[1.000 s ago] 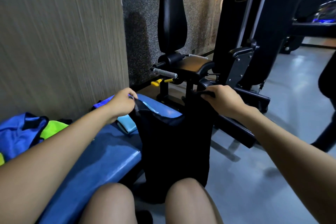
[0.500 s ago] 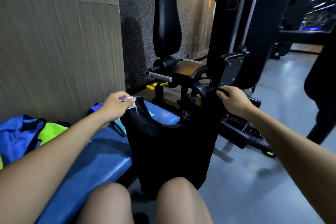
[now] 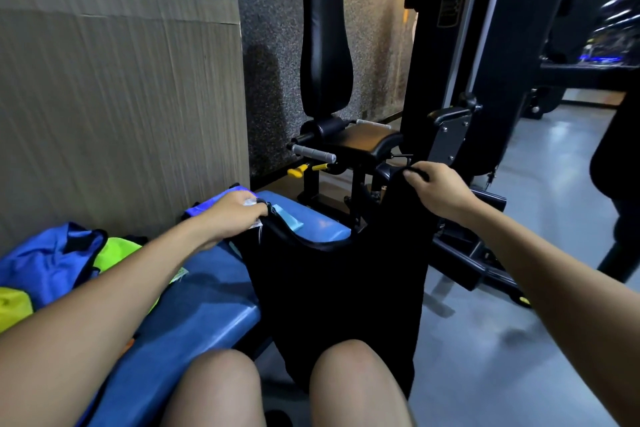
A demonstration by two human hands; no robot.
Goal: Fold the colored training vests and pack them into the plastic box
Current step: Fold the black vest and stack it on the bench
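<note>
Head view: blue and yellow-green vests [image 3: 52, 263] lie heaped on the blue desk [image 3: 194, 319]; left hand [image 3: 235, 215] pinches one shoulder of the black vest [image 3: 332, 291]; right hand [image 3: 438, 189] grips the other; it hangs spread above the knees.

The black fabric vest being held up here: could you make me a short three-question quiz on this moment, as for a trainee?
1. True or false: both hands grip the black fabric vest.
2. Where do the blue and neon-yellow vests lie?
A. on the grey floor
B. on the blue padded bench, by the left arm
C. in a box
3. Fill in: the vest hangs down in front of the person's bare ____.

Key: 1 true, left hand and right hand; 2 B; 3 knees.
</note>
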